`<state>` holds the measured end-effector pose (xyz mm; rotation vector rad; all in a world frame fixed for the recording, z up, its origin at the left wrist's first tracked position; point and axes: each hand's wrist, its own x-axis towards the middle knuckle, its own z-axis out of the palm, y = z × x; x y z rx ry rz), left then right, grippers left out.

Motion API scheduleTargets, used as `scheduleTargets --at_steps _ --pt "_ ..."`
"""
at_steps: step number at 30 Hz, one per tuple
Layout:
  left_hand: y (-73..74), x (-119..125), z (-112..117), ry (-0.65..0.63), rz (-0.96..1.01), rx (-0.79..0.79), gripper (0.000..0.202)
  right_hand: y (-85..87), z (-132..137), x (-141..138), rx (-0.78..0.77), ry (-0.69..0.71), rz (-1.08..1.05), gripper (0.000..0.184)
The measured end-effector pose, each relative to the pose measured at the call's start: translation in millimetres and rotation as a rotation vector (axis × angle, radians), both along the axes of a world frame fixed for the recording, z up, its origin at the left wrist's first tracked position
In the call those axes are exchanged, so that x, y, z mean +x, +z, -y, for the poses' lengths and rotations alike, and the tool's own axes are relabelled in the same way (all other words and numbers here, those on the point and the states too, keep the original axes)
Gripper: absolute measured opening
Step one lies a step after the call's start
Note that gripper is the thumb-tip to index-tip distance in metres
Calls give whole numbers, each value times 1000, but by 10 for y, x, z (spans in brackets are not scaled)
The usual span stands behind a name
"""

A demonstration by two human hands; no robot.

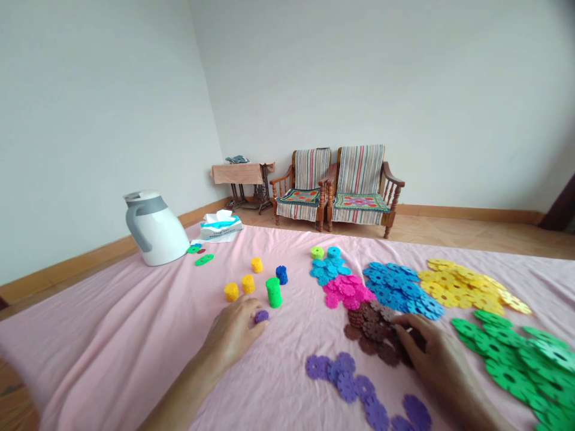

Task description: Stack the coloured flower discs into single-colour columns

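Note:
My left hand (236,329) rests on the pink cloth, with thumb and fingers curled round a small purple stack of notched plastic discs (261,316). Just beyond it stand a taller green disc stack (274,293), a dark blue stack (281,275) and several yellow stacks (248,284). My right hand (426,341) reaches into the brown disc pile (375,329), its fingers bent and closed on brown discs partly hidden beneath them. Loose purple discs (347,386) lie spread between the two hands, nearer to me.
Piles of pink (348,291), blue (395,284), yellow (462,284) and green discs (516,359) lie to the right. A light green stack (317,253) stands behind the light blue discs (327,272). At the left are a white jug (162,236) and tissue pack (221,227); beyond, wooden chairs (362,185).

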<state>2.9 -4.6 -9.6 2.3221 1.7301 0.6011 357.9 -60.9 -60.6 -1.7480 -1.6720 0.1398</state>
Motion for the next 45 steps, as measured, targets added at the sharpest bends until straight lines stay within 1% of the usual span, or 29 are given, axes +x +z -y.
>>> scheduleTargets --at_steps 2,5,6,8,10,12,16,19,22,26,28,30,37,42,45 --pt "37 87 70 -57 73 -12 14 -2 -3 1 12 5 11 31" --pt "83 286 206 -254 169 -125 14 -13 -6 3 9 7 13 31" --pt "91 355 249 -325 175 -166 16 -16 -5 4 7 8 14 31" --pt "94 472 317 -426 152 -218 24 -20 -5 4 8 8 19 31" --pt "84 551 357 -475 110 -243 31 -20 -5 2 9 13 24 30" --pt "69 596 377 -486 86 -257 30 -18 -6 1 4 16 25 30" --pt "51 638 396 -469 82 -248 26 -18 -7 6 -11 7 17 29" --pt "68 606 377 -438 81 -200 22 -26 -6 14 -12 2 12 28" --pt "116 454 284 -342 84 -122 18 -30 -9 14 -13 1 9 28" --pt "180 143 95 -178 72 -25 13 -14 -13 6 -25 15 10 29" --pt "182 22 23 -114 30 -1 10 -3 -9 4 -34 11 11 30" --pt "155 -49 -18 -71 -13 8 7 4 -3 4 -39 -3 13 30" --pt "8 -62 -42 -58 -78 -16 4 -38 -12 26 -28 0 28 30" --pt "-25 -61 -58 -43 -61 -25 6 -70 -11 48 -23 -22 47 29" --pt "-32 -70 -64 -53 -13 -36 13 -74 0 58 -20 -35 54 29"
